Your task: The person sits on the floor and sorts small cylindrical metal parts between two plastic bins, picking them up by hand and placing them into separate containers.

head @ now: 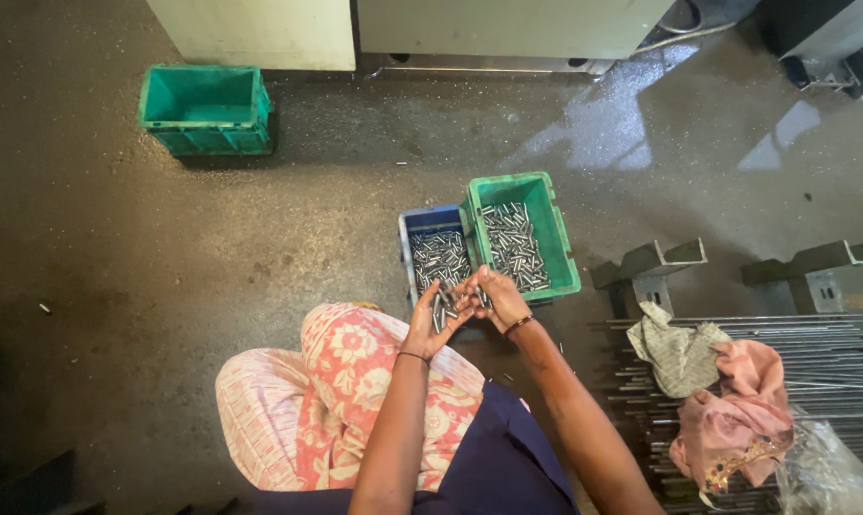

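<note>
head view: left hand (429, 324) cups a bunch of small metal pins (444, 303), right hand (496, 298) pinches some, above the blue crate (414, 222) beside the green crate (555, 224).

Bare forearms, thin dark bangle on each wrist, pink floral patterned garment, dark navy cloth over lap
</note>
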